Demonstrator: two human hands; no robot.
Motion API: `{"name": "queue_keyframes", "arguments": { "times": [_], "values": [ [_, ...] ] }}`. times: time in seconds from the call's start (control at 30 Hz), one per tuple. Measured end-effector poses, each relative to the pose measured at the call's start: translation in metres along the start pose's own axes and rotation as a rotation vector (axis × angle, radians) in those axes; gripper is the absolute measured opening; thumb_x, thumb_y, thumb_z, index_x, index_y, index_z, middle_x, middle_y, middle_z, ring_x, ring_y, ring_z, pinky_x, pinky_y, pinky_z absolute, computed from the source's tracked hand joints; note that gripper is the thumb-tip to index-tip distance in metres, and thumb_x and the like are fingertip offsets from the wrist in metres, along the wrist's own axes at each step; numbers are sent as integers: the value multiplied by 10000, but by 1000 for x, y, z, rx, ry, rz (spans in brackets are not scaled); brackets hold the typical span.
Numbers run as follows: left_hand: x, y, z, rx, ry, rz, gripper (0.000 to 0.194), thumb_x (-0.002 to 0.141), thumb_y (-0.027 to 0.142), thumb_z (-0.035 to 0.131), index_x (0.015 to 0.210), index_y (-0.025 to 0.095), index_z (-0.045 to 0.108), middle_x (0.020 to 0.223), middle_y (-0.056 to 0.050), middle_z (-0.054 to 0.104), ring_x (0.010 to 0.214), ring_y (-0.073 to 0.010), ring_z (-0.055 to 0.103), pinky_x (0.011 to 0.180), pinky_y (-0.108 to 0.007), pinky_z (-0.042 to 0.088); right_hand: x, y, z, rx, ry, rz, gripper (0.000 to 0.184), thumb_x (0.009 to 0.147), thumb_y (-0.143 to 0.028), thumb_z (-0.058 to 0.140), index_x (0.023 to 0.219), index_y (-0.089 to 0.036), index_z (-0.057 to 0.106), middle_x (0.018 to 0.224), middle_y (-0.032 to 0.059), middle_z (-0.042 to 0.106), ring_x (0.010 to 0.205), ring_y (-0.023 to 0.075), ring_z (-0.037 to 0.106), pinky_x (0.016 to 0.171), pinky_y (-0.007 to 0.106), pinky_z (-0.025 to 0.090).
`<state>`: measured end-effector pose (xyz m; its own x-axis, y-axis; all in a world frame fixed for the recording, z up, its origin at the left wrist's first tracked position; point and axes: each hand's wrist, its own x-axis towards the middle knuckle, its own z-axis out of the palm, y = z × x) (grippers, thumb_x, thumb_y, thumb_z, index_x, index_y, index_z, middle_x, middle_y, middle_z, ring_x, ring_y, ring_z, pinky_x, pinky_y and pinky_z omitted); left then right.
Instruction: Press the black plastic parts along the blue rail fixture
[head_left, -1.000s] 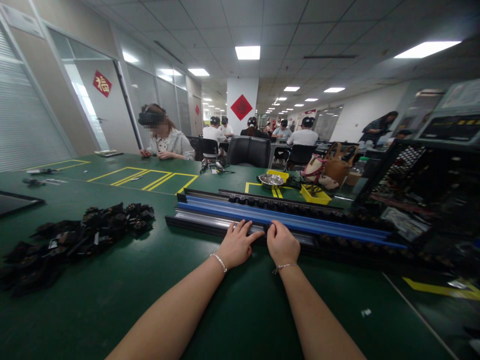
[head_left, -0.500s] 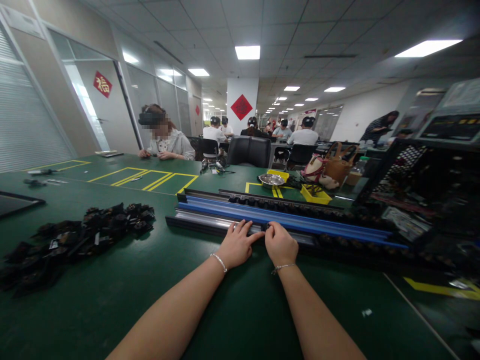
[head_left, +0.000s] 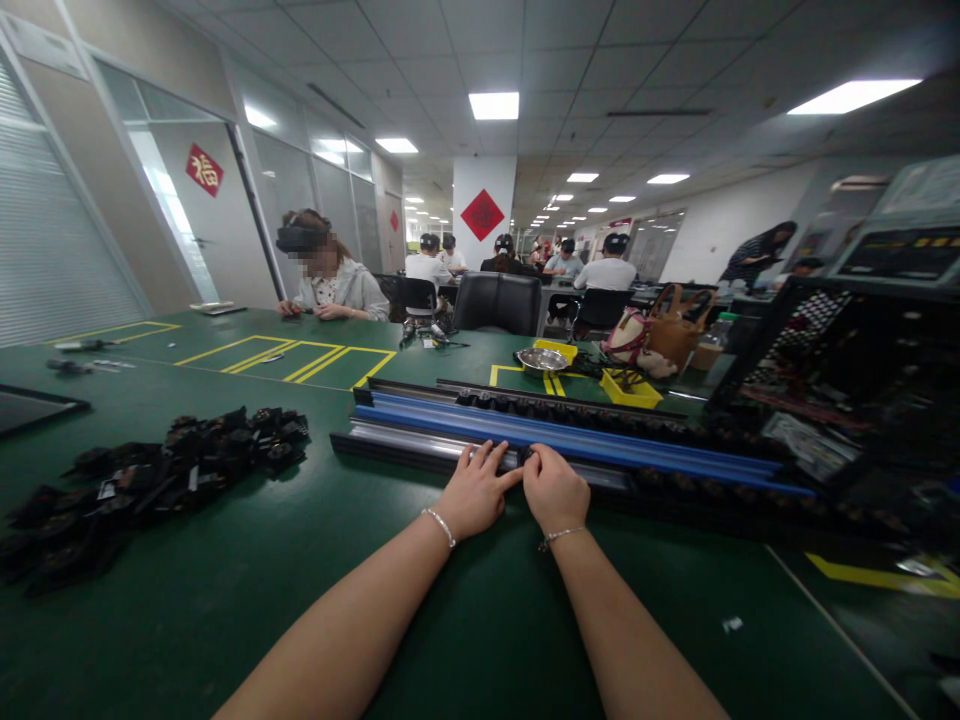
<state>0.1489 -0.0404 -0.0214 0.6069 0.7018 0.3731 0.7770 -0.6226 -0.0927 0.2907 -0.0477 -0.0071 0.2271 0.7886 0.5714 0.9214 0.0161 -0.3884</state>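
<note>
A long black rail with a silvery channel lies across the green table. On its near side rests my left hand, fingers spread over the rail and thumb pointing toward the other hand. Close to that thumb tip, my right hand is closed in a pinch at the channel. A small dark piece shows at its fingertips, mostly hidden, so its kind is unclear. Just behind runs a blue rail, parallel to the black one. Several dark parts line the rails toward the right.
A heap of small black parts lies to the left. Beyond the rails stand a metal bowl and a yellow tray. An open black case stands at right. A co-worker sits across the table.
My right hand has shifted slightly left along the rail, closer to my left thumb. My left hand stays nearly still on the rail.
</note>
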Motion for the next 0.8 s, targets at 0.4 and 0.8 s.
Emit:
{"name": "queue_keyframes", "arguments": {
  "times": [0.4,0.8],
  "values": [
    [0,0,3,0,15,-1,542,805,279,521,1328,339,394,1459,-93,310,1315,-308,290,1048,-535,230,-1,-1,-1,4,-3,-6,310,851,-216,402,1027,-197,656,981,53,698,773,154,633,659,243,414],
    [0,-1,2,-10,3,-3,619,793,297,535,1380,296,338,1462,-112,308,1317,-314,285,1058,-538,212,-5,-10,4,-17,29,-131,322,841,-186,405,1050,-117,640,1006,113,696,914,184,642,1022,382,314]
  ]
}}
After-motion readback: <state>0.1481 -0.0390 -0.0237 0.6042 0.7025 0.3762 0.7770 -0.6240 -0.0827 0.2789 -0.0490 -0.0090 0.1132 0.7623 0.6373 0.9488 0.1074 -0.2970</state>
